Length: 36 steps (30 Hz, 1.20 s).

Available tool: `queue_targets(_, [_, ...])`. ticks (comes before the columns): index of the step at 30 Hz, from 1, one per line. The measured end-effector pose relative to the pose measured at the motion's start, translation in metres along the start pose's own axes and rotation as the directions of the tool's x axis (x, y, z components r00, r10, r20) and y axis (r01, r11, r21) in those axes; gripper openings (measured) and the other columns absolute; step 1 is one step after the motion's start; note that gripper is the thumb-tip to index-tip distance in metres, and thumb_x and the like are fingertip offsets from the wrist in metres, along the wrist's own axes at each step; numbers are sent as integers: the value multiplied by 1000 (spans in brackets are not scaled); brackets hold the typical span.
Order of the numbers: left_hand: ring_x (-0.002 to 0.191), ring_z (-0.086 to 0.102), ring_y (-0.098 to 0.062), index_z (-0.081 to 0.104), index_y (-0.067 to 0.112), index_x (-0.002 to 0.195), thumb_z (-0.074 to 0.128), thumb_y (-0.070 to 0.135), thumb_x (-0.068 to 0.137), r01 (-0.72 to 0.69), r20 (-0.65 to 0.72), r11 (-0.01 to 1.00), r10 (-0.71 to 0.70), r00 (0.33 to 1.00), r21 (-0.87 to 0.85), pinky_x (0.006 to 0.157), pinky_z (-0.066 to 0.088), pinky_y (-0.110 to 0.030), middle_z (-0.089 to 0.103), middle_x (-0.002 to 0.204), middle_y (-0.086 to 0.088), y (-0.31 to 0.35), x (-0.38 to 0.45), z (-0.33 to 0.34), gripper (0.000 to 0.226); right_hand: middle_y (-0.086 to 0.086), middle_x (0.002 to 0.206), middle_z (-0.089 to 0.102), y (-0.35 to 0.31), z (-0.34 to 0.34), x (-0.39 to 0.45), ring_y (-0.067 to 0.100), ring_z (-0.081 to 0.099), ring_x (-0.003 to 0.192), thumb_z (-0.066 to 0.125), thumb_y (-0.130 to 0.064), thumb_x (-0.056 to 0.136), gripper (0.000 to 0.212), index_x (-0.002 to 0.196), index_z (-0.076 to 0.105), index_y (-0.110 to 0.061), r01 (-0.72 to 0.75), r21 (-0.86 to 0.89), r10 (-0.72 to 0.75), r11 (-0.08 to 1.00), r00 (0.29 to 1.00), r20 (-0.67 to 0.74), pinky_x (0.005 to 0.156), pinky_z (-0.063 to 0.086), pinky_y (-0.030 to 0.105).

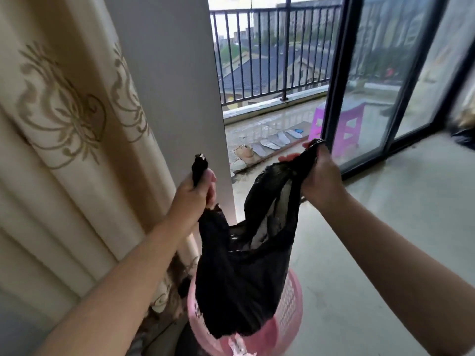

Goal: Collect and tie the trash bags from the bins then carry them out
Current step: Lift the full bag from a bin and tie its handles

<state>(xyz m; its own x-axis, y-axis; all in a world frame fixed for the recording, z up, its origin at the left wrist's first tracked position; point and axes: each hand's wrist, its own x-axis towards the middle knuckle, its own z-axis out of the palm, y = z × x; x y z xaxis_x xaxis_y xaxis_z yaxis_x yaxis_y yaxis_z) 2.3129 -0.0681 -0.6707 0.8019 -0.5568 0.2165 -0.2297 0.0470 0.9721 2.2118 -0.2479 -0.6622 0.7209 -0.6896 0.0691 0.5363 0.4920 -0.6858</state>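
Note:
A black trash bag (239,278) hangs above a pink mesh bin (290,299), its bottom just over the bin's mouth. My left hand (195,191) grips one gathered corner of the bag's rim, with a black tail sticking up above the fist. My right hand (320,176) holds the opposite gathered corner higher and to the right. The bag's mouth sags open between the two hands, and pale rubbish shows faintly through the thin plastic.
A cream patterned curtain (64,124) hangs close on the left beside a white wall pillar (174,86). An open sliding glass door (365,80) leads to a balcony with shoes (244,154), insoles, a purple stool (347,127) and a railing. Another black bag (465,138) lies far right.

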Motion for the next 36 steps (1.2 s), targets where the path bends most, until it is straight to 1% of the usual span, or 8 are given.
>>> queue_targets(5, [29,40,-1,48,25,70,31,31,98,-110,145,988,125,982,-108,40,34,-16,48,46,8,81,31,64,34,-6,30,36,-86,31,-5,10,32,26,25,-28,97,38,68,45,-15,213,-158,-231,964,967,-105,40,36,12])
queue_targets(12, [21,22,1,38,14,60,34,18,98,165,483,894,65,873,-418,28,15,-8,28,23,7,135,23,140,38,-7,29,38,-168,20,-54,7,25,23,22,-32,96,43,65,45,-14,331,-413,-450,849,861,-236,36,16,7])
queue_targets(17, [22,19,-1,30,14,54,23,-5,85,426,814,890,-122,568,-163,28,13,-10,28,30,9,97,-6,186,37,-6,25,37,-163,-34,-96,10,28,27,19,-28,95,50,57,46,-10,225,-551,-507,804,743,-437,36,21,13])
queue_targets(21, [29,25,-4,35,12,57,30,-6,87,429,809,901,-210,549,-58,30,18,-12,33,38,4,51,-37,218,35,-7,20,24,-140,-88,-126,10,25,20,16,-32,95,57,52,43,-8,32,-630,-480,776,677,-557,45,26,23])
queue_targets(27, [25,31,-7,44,12,65,31,-2,89,345,854,925,-305,422,160,32,24,-14,45,29,3,-55,-81,253,31,-10,23,20,-105,-205,-158,7,13,20,19,-34,92,46,60,41,-9,-303,-591,-274,748,669,-691,35,17,6])
queue_targets(30, [24,25,-2,45,11,67,32,-8,86,429,806,886,-380,454,176,28,18,-10,39,32,5,-115,-101,263,30,-3,40,35,-81,-266,-173,5,22,27,30,-25,90,29,65,38,-14,-296,-566,-223,769,706,-673,31,16,9])
queue_targets(32, [32,36,0,50,13,78,45,-10,72,481,730,873,-377,570,75,35,28,-11,42,53,2,-150,-113,262,24,2,63,38,-65,-305,-184,8,34,45,49,-14,84,18,70,37,-16,-301,-636,-217,710,766,-605,35,26,13])
queue_targets(36, [87,55,6,46,18,118,63,2,59,297,623,952,-279,731,77,78,44,-13,51,98,2,-203,-129,255,64,3,118,38,-52,-371,-207,25,46,114,65,1,77,42,114,48,-9,-407,-829,-159,383,855,-493,97,43,35])
